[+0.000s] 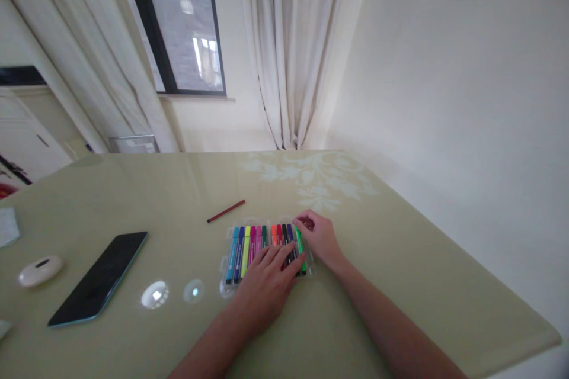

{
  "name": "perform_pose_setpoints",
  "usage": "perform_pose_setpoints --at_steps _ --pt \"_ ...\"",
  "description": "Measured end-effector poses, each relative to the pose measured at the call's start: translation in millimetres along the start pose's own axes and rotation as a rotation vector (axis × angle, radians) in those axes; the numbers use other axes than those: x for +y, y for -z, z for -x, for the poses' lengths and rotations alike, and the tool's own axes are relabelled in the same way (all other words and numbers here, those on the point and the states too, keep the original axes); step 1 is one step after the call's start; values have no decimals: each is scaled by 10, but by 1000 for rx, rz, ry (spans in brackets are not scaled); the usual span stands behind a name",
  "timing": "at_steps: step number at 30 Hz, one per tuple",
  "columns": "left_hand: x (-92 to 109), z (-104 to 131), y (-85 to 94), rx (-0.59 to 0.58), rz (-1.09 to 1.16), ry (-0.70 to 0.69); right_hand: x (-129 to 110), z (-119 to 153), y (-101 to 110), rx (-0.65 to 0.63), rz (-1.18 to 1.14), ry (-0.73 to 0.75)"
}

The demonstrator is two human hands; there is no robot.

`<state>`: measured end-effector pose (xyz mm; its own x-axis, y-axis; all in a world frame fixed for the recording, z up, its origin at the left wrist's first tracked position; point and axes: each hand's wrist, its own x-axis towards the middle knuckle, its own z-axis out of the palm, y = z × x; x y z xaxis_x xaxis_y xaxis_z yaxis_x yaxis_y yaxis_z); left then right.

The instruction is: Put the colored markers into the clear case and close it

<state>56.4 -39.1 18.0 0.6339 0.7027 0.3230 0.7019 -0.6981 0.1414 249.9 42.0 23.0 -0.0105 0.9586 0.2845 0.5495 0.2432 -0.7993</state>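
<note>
A clear plastic case [226, 289] lies on the table, holding a row of coloured markers, from a light blue marker [232, 256] at the left to a green marker [300, 244] at the right. My left hand [269, 278] lies palm down over the lower part of the row, fingers spread, its fingertips near the green marker. At the case's upper right corner is my right hand [317, 235], thumb and fingers curled together by the top of the green marker. Whatever is between those fingers is too small to make out. A dark red marker [226, 211] lies alone beyond the case.
A black tablet or phone [100, 278] and a white oval object [41, 270] lie on the table [178, 189] at the left. A pale cloth or tissue [8, 227] is at the left edge. The wall [466, 100] borders the table's right side.
</note>
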Motion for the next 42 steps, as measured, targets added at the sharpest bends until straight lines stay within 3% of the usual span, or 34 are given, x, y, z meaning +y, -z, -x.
perform_pose_setpoints --at_steps 4,12,16,18,20,22,25,28,31,34,37,40,42 --pt "-6 3 -18 -6 0 3 -3 3 8 -36 200 112" --pt "67 -31 52 -10 69 32 8 24 60 -142 266 120" --pt "-118 -60 116 44 158 40 16 40 77 -134 249 151" --pt "-360 -61 169 138 179 182 13 46 78 -126 266 152" --pt "-668 -27 219 279 127 418 8 52 72 -123 280 148" --pt "-967 50 249 336 24 633 3 58 61 -128 279 148" --pt "-1262 195 263 226 -86 854 -2 63 49 -128 279 152" --pt "-1348 268 287 138 -101 915 -16 68 56 -128 278 156" --pt "-1307 228 337 169 -117 903 -55 77 73 -108 251 169" --pt "-1154 116 370 333 7 814 -122 91 74 -79 148 165" --pt "-857 3 336 512 190 567 -196 103 49 -97 -140 62" --pt "-501 -58 240 514 265 236 -256 105 32 -128 -464 -50" --pt "-316 -66 175 511 294 146 -284 105 39 -114 -590 -76"
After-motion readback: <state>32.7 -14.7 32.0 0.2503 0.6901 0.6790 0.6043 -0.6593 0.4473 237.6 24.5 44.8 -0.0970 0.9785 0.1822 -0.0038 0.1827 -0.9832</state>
